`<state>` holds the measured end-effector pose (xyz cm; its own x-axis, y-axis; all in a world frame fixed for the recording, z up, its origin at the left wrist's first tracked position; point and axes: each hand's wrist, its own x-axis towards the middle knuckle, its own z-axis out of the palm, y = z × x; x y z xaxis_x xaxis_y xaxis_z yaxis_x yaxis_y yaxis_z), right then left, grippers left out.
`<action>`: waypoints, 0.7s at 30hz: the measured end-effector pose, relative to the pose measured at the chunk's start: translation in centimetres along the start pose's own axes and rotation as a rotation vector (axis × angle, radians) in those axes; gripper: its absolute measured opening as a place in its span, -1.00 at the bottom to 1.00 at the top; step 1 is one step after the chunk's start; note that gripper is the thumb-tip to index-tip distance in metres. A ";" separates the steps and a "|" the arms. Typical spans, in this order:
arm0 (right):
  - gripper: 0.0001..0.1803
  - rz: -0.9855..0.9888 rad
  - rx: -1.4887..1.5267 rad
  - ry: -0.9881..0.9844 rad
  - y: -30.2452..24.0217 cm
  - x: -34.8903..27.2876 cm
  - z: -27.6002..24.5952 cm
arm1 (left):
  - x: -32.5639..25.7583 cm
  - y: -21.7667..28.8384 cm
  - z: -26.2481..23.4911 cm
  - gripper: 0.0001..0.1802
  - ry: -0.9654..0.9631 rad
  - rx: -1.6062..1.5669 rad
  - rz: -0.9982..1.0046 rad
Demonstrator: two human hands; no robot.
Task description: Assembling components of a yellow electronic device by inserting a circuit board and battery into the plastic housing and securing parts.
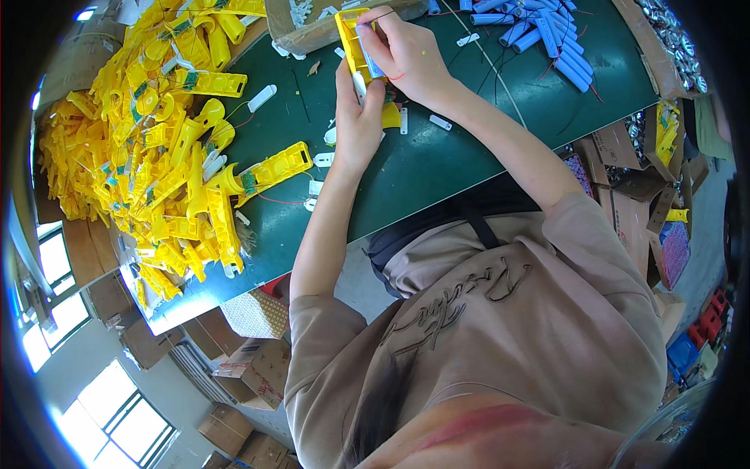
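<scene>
A yellow plastic housing (349, 33) is held upright over the green table (437, 164) by both hands. My left hand (356, 119) grips its lower end from below, thumb beside a white piece (359, 84). My right hand (408, 51) pinches the housing's upper part, fingertips on a blue cylindrical cell (372, 64) seated in it. Thin red and black wires trail from the housing under my right hand.
A big heap of yellow housings (168, 144) covers the table's left side. Loose blue cells (535, 33) lie at the top, near a cardboard box (312, 30). Small white pieces (440, 122) are scattered around. Silver round parts (673, 41) and cardboard boxes (629, 211) stand at right.
</scene>
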<state>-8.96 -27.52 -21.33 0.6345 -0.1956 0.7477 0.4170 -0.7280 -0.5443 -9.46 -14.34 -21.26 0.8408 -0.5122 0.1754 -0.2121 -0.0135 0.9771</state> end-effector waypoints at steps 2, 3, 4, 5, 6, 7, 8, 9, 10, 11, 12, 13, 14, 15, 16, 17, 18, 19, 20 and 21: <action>-0.84 0.006 -0.028 0.009 -0.1 0.1 0.2 | -0.2 0.3 0.1 -0.51 0.002 -0.039 -0.045; -0.84 0.007 -0.029 0.009 0.1 -0.1 0.3 | -0.2 0.4 0.2 -0.51 0.004 -0.077 -0.090; -0.80 -0.005 -0.060 0.002 0.0 -0.2 0.4 | -0.2 0.3 0.2 -0.51 0.005 -0.078 -0.090; -0.75 -0.016 -0.092 -0.004 0.1 -0.3 0.4 | -0.1 0.3 0.2 -0.51 0.006 -0.078 -0.077; -0.75 -0.017 -0.092 -0.005 0.2 -0.3 0.3 | -0.1 0.2 0.2 -0.51 0.006 -0.079 -0.064; -0.67 0.001 -0.121 0.036 -0.4 0.1 -0.2 | -0.2 0.4 0.1 -0.51 0.009 -0.078 -0.065; -0.59 0.018 -0.150 0.077 -1.0 0.5 -0.5 | -0.3 0.7 0.0 -0.51 0.011 -0.058 -0.044; -0.59 0.017 -0.147 0.075 -1.5 0.7 -0.7 | -0.3 0.8 -0.1 -0.51 0.012 -0.037 -0.023; -0.51 0.146 0.013 -0.021 -2.0 0.8 -1.1 | -0.3 0.7 -0.2 -0.51 0.014 -0.037 -0.022; -0.43 0.275 0.174 -0.117 -2.3 0.9 -1.2 | -0.2 0.6 -0.2 -0.51 0.013 -0.038 -0.008; -0.43 0.273 0.176 -0.119 -2.1 0.8 -0.8 | -0.2 0.5 -0.4 -0.51 0.012 -0.038 0.006; -0.42 0.267 0.239 -0.137 -1.7 0.9 -0.3 | -0.2 0.6 -0.4 -0.51 0.012 -0.038 0.007; -0.41 0.260 0.301 -0.156 -1.4 0.9 0.0 | -0.2 0.7 -0.4 -0.50 0.020 -0.097 -0.025; -0.41 0.260 0.301 -0.155 -1.1 0.8 0.0 | -0.2 0.8 -0.4 -0.48 0.028 -0.156 -0.058; -0.41 0.355 0.550 -0.194 -1.3 1.1 -0.1 | -0.1 0.9 -0.6 -0.48 0.030 -0.153 -0.056; -0.41 0.448 0.800 -0.232 -1.4 1.3 -0.2 | -0.1 1.0 -0.8 -0.48 0.016 -0.182 -0.069; -0.41 0.445 0.802 -0.233 -1.4 1.4 -0.3 | 0.0 1.1 -1.0 -0.48 0.001 -0.211 -0.081; -0.41 0.435 0.900 -0.247 -1.4 1.6 -0.5 | 0.0 1.3 -1.0 -0.48 0.004 -0.209 -0.079; -0.42 0.424 0.998 -0.261 -1.4 1.8 -0.6 | -0.1 1.4 -1.1 -0.48 0.008 -0.152 -0.046; -0.48 0.306 0.809 -0.179 -1.8 1.7 -0.7 | -0.1 1.5 -1.1 -0.48 0.011 -0.096 -0.013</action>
<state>-9.09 -27.05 -18.78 0.8578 -0.1505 0.4914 0.5020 0.0411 -0.8639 -9.29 -13.41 -19.69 0.8489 -0.5027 0.1634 -0.1528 0.0624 0.9863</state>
